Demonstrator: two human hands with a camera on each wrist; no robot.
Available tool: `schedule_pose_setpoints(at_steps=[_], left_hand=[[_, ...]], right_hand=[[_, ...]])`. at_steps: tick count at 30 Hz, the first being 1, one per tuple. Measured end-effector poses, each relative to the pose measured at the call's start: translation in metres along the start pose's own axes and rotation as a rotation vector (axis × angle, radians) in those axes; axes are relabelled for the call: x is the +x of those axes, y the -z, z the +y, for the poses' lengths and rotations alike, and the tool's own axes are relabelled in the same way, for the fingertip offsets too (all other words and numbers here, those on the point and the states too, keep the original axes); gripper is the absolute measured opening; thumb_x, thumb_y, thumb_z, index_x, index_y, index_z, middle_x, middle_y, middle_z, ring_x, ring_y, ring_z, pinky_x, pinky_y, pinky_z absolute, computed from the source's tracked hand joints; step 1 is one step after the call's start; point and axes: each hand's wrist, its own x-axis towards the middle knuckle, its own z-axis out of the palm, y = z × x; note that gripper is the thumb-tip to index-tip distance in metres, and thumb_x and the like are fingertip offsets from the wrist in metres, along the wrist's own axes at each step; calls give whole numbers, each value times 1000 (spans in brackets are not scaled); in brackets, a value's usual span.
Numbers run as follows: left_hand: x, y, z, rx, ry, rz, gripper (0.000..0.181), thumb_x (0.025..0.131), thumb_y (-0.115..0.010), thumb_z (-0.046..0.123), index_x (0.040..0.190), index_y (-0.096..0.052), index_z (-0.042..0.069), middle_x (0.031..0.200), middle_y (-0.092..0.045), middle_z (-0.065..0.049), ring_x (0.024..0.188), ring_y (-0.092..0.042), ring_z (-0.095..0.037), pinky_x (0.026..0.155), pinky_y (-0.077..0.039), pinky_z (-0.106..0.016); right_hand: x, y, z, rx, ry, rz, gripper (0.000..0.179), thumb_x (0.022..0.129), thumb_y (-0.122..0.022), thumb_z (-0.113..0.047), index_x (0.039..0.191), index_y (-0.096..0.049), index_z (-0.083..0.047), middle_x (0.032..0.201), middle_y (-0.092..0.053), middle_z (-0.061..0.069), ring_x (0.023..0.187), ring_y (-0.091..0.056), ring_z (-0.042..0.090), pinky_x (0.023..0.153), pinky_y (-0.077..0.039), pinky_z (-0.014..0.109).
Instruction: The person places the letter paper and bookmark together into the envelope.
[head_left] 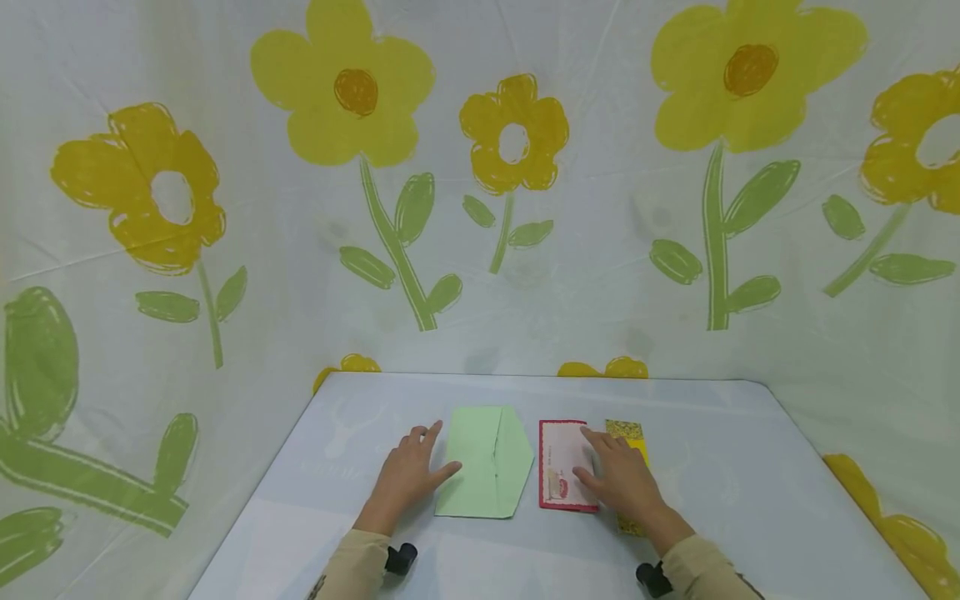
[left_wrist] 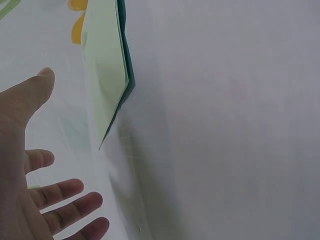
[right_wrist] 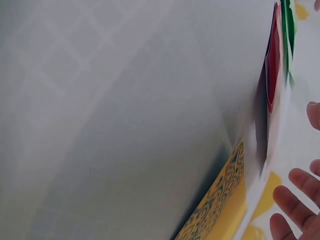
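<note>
A pale green envelope [head_left: 468, 467] lies flat on the table, its pointed flap toward the right. My left hand [head_left: 405, 479] hovers at its left side, fingers spread, with the thumb overlapping the envelope in the head view. In the left wrist view the left hand [left_wrist: 20, 200] holds nothing beside the envelope [left_wrist: 106, 60]. To the right lies a white card with a red border [head_left: 562, 454]. My right hand [head_left: 626, 479] is over the card's right edge, fingers extended and apart. Partly hidden under that hand is a yellow strip with patterned ends [head_left: 625, 429], also in the right wrist view [right_wrist: 225, 200].
The white table [head_left: 300, 508] has its far edge against a hanging cloth [head_left: 600, 292] printed with yellow flowers. More of this cloth hangs at both sides. A black wrist device [head_left: 401, 558] sits at the left sleeve, another [head_left: 654, 579] at the right.
</note>
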Motion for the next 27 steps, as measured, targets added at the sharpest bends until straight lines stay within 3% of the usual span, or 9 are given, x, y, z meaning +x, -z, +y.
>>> schedule_pose_setpoints(at_steps=[17, 27], left_hand=[[3, -5, 7, 4, -35, 4, 88, 89, -69, 61, 154, -42, 8, 138, -52, -21, 115, -58, -38, 89, -53, -54], [6, -12, 9, 18, -55, 5, 87, 89, -68, 62, 153, -43, 8, 138, -53, -20, 118, -57, -38, 90, -53, -54]], right_hand=[[3, -9, -15, -29, 60, 36, 76, 85, -80, -41, 149, -51, -12, 141, -58, 16, 127, -52, 41, 106, -41, 61], [6, -14, -25, -42, 56, -7, 76, 86, -78, -45, 150, -49, -14, 142, -57, 14, 127, -52, 39, 106, -41, 61]])
